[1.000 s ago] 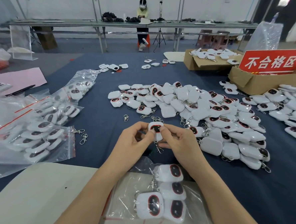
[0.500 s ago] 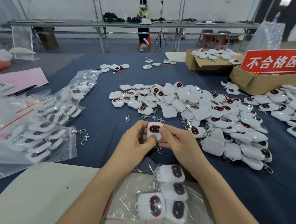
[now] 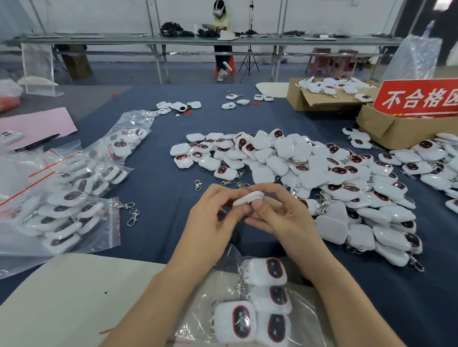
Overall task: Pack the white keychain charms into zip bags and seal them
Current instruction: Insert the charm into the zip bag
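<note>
Right now left hand [image 3: 211, 220] and right hand [image 3: 281, 219] both pinch one white charm [image 3: 247, 198], edge-on, frame centre above the worktop [image 3: 154, 185]. Risk: fingertip-only grip slips, charm drops short of the zip bag [image 3: 200, 319] at lower centre.

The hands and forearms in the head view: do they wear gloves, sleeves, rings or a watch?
No. The left hand and the right hand are bare, without gloves or rings. The left forearm and right forearm show no sleeve, watch or band in view.
</note>
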### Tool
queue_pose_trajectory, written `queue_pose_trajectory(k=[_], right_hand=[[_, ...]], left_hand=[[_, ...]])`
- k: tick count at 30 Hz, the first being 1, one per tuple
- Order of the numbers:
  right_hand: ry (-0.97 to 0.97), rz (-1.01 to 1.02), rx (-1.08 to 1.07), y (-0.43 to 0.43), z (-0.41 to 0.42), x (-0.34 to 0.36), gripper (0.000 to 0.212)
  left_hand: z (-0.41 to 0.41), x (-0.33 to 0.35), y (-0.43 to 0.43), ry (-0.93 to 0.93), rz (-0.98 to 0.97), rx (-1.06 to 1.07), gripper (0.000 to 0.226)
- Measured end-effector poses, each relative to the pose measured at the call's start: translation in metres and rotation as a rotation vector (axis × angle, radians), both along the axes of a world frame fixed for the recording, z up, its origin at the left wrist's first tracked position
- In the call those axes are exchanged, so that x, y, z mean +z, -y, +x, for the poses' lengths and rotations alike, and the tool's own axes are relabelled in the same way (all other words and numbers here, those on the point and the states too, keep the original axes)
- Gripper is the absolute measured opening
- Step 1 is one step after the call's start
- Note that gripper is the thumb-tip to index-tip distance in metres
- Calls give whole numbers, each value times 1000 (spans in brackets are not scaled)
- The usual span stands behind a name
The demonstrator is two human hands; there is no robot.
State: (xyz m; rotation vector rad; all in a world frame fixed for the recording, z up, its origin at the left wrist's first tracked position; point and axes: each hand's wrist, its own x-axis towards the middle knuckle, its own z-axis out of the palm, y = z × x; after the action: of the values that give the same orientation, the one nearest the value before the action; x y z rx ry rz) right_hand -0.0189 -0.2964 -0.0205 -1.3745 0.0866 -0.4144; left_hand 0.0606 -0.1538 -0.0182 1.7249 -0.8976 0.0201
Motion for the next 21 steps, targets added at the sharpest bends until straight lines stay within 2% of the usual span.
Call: queue_pose_trajectory(k=[3, 9, 13, 21], right_hand=[[7, 74, 74, 0, -1, -1, 10], [17, 71, 110, 2, -2, -3, 13], [30, 79, 122, 2, -2, -3, 16], [66, -306, -252, -1, 1, -1, 31]], left_hand=[[-1, 1, -1, -8, -41, 15, 17], [-1, 1, -1, 11, -41, 29, 33], [-1, 3, -1, 17, -54, 34, 29], [2, -1, -1, -160, 25, -5, 30]])
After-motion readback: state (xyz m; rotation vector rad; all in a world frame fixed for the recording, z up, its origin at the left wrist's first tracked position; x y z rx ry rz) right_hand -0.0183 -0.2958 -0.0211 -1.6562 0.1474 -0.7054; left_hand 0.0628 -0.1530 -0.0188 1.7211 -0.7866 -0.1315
